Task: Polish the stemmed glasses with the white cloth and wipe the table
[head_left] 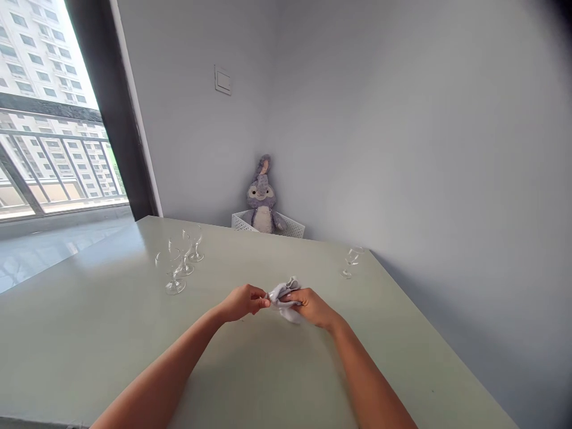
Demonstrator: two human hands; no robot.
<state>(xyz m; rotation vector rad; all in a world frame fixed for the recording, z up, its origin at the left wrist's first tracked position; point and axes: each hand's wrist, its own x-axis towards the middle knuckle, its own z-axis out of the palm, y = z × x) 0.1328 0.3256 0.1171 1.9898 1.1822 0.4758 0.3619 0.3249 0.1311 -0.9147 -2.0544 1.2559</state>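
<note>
My left hand (243, 302) and my right hand (313, 308) are close together above the pale green table (111, 316), pinching a crumpled grey-white cloth (283, 300) between them. The cloth bunches up mostly under my right fingers. To the left of my hands stand three clear stemmed glasses (175, 262) in a tight group. Another clear glass (353, 261) is farther off on the right, near the table's far edge, and seems to lie on its side.
A grey plush rabbit (262, 196) sits in a white perforated basket (290, 227) behind the table's far edge, in the room corner. Walls bound the far and right sides. A window with a balcony railing (58, 161) is at the left.
</note>
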